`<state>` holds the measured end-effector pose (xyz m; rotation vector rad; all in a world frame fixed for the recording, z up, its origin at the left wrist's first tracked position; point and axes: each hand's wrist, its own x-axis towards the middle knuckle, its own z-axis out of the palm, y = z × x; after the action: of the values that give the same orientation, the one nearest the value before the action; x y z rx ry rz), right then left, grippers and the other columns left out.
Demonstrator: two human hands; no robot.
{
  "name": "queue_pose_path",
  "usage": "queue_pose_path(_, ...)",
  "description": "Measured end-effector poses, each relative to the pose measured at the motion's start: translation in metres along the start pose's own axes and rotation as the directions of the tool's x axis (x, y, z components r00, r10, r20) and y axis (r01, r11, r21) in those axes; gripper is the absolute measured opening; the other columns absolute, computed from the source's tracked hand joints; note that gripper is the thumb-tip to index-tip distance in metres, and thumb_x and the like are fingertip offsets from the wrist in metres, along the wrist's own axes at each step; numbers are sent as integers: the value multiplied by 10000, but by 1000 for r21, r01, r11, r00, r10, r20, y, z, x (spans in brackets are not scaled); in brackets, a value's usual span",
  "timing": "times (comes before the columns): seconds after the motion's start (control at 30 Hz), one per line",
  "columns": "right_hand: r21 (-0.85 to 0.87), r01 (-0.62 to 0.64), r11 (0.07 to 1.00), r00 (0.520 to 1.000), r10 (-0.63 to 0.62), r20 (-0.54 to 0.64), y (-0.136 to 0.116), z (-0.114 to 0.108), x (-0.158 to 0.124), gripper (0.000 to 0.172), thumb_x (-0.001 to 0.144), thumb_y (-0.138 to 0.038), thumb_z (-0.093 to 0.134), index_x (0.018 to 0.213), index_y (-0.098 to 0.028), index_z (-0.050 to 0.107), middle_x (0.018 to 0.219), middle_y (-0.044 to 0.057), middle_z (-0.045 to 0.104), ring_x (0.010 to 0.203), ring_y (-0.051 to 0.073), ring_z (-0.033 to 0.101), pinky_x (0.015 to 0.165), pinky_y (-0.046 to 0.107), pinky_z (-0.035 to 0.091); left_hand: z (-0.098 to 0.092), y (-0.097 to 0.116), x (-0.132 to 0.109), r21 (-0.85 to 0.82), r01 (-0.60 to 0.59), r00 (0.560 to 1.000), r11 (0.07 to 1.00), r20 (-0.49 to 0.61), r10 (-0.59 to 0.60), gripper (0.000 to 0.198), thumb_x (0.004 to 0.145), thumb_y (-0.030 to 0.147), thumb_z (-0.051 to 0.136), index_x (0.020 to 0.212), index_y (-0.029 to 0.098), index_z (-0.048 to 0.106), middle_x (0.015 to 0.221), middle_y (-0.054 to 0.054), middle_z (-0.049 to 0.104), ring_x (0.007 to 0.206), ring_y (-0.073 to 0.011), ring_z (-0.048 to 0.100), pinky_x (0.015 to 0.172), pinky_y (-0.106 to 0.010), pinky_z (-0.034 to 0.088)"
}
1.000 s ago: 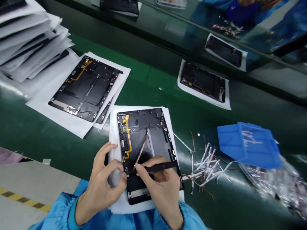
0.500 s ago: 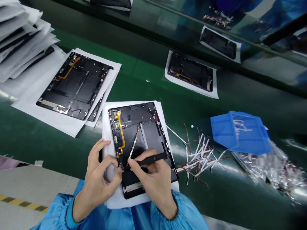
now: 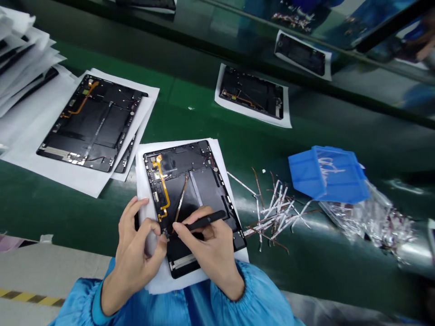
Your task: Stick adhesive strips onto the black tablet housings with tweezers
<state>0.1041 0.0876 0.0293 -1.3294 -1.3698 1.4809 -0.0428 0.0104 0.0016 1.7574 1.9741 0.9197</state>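
Note:
A black tablet back housing (image 3: 217, 185) lies on white paper sheets (image 3: 140, 167) in front of me. An orange flex cable (image 3: 165, 190) runs along its left side, and a thin silvery strip cable (image 3: 181, 199) slants across its middle. My right hand (image 3: 210, 246) grips black tweezers (image 3: 207, 220), whose tips point at the housing's left edge and are partly hidden by the fingers. Beside that edge, my left hand (image 3: 139, 249) has its thumb and index finger pinched by a small connector area. What lies between those fingertips is too small to make out.
Loose strip cables (image 3: 277, 213) lie in a heap to the right. Beyond them is a blue plastic bin (image 3: 326, 176) beside a clear bag (image 3: 377, 217). Another housing (image 3: 95, 122) lies on paper at left, near a paper-interleaved stack (image 3: 23, 72). A further housing (image 3: 253, 93) lies behind.
The whole view has shifted slightly, so the bench items sit further left and a little higher. Both hands keep nearly the same place on the housing, and the tweezers stay in my right hand.

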Motion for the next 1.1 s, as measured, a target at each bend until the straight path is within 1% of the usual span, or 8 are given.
queue_pose_path(0.33, -1, -6, 1000, 1000, 6, 16, -2, -1, 3, 143, 750, -214, 759, 722, -197, 620, 705, -28, 621, 638, 105, 657, 593, 186, 580, 2, -1, 0, -18, 0, 1000, 1000, -20, -1, 82, 897, 150, 550, 850, 213, 527, 1452, -146, 375, 1463, -375, 249, 1085, -641, 306)
queue_pose_path(0.57, 14, -27, 1000, 999, 26, 29, -3, -2, 3, 151, 745, -228, 764, 712, -204, 619, 697, -24, 621, 640, 124, 671, 595, 208, 592, 4, -2, 1, -4, -1, 1000, 1000, -19, 1, 95, 905, 157, 534, 832, 213, 512, 1448, -151, 386, 1448, -376, 274, 1073, -632, 308)
queue_pose_path(0.83, 27, -37, 999, 999, 36, 26, -2, 0, 3, 152, 734, -219, 772, 710, -200, 623, 691, -31, 624, 630, 112, 678, 587, 183, 595, 3, -2, 0, 12, -10, 1000, 1000, -23, 10, 98, 914, 161, 522, 832, 213, 509, 1448, -149, 384, 1453, -361, 264, 1080, -589, 301)
queue_pose_path(0.97, 51, -22, 998, 1000, 21, 19, 0, -1, 3, 151, 726, -198, 783, 720, -197, 632, 702, -39, 638, 636, 99, 688, 591, 153, 592, 3, -1, 0, 41, -7, 1000, 999, -6, 7, 97, 919, 167, 515, 835, 212, 497, 1456, -152, 374, 1453, -352, 258, 1087, -574, 298)
queue_pose_path(1.1, 53, -7, 999, 1000, 7, 17, 0, -1, 2, 148, 727, -179, 784, 723, -198, 638, 697, -47, 639, 635, 87, 692, 591, 129, 584, 3, -1, -1, 63, -22, 1000, 998, -13, 23, 110, 918, 170, 526, 827, 211, 481, 1452, -155, 371, 1450, -348, 259, 1094, -560, 292)
